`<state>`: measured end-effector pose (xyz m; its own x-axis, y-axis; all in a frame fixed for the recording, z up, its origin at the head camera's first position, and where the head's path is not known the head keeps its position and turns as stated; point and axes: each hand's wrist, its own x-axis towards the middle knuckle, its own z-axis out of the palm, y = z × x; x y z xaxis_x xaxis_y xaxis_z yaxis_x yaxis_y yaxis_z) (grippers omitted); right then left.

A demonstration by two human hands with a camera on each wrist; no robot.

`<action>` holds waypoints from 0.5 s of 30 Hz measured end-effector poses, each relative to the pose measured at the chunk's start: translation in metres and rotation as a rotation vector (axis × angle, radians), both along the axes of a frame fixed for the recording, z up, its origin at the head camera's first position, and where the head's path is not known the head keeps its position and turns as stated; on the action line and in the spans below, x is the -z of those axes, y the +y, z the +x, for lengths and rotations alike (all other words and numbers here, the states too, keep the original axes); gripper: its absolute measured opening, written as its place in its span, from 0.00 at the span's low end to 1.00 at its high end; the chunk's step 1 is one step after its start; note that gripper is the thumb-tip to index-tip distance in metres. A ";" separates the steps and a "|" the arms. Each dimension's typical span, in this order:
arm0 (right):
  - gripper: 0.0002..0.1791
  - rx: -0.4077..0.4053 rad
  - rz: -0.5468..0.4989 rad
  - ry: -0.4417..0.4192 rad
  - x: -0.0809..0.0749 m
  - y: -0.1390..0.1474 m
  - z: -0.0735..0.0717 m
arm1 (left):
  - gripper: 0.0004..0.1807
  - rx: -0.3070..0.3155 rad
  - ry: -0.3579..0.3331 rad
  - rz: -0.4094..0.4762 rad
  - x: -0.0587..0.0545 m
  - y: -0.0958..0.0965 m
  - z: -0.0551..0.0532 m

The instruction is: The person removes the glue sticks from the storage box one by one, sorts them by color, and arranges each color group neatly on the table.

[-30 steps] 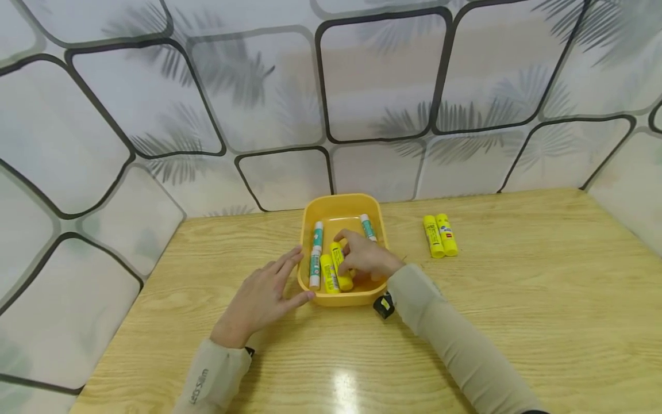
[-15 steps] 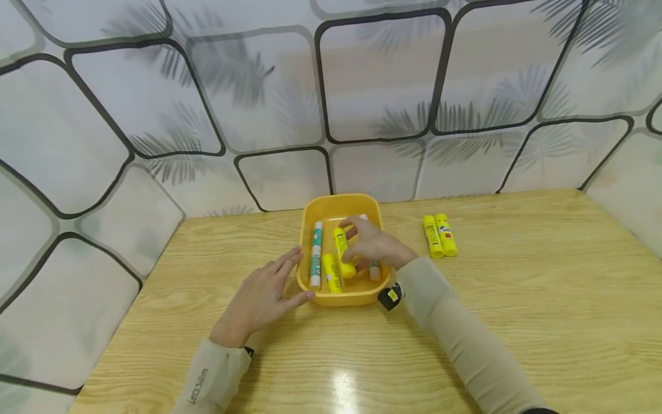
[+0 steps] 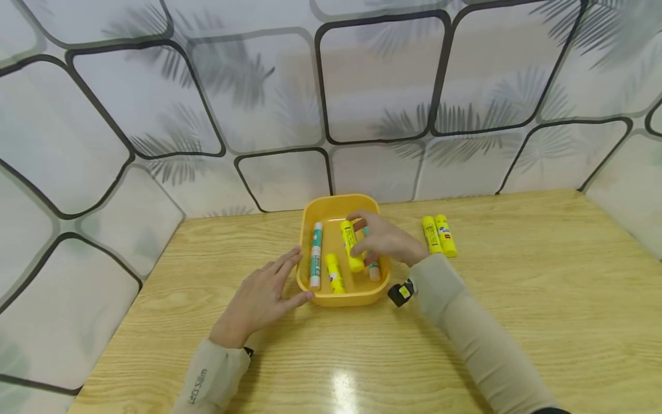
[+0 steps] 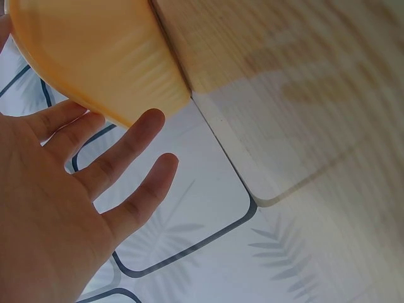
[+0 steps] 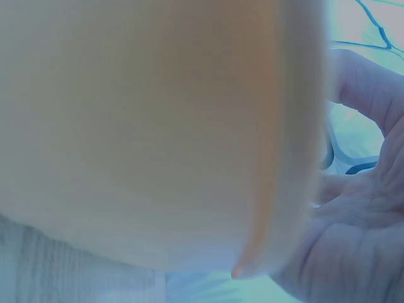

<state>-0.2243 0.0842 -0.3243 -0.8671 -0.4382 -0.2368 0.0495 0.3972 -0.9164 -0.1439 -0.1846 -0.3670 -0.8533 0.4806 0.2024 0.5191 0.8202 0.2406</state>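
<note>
My right hand (image 3: 389, 237) pinches a yellow glue stick (image 3: 352, 246) between thumb and fingers over the right half of a yellow-orange plastic basket (image 3: 349, 299). In the right wrist view the basket's blurred wall (image 5: 139, 139) hides the fingertips and the stick. Another yellow glue stick (image 3: 335, 274) lies in the basket near its front. White-and-teal glue sticks (image 3: 316, 256) line its left side, end to end. At the right wall, a white-and-teal stick (image 3: 374, 271) shows partly behind my right hand. My left hand (image 3: 260, 299) rests its extended fingers and thumb against the basket's left rim.
Two yellow glue sticks (image 3: 445, 236) lie side by side on the wooden table (image 3: 517, 299), right of the basket. Behind the table stands a patterned wall (image 3: 289, 178), close to the basket's back rim. A small black wrist camera (image 3: 400, 292) hangs under the right cuff.
My right hand has moved right and toward the back, carrying the yellow glue stick away from the other yellow one. My left hand has stayed at the rim.
</note>
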 end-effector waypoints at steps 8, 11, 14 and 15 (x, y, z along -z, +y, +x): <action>0.45 -0.005 -0.007 0.022 -0.004 0.009 0.000 | 0.45 0.001 0.007 0.000 0.000 0.000 0.000; 0.45 -0.003 -0.021 0.031 -0.006 0.013 0.000 | 0.46 0.001 0.007 -0.003 0.000 0.000 0.000; 0.45 0.002 -0.021 0.046 -0.008 0.017 0.000 | 0.46 0.001 0.008 -0.005 0.000 0.000 0.000; 0.46 0.003 -0.022 0.049 -0.008 0.019 0.000 | 0.46 0.003 0.009 -0.005 0.000 0.000 0.000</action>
<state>-0.2246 0.1031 -0.3160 -0.8786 -0.4406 -0.1843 0.0056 0.3764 -0.9264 -0.1440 -0.1846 -0.3671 -0.8501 0.4838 0.2078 0.5234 0.8200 0.2318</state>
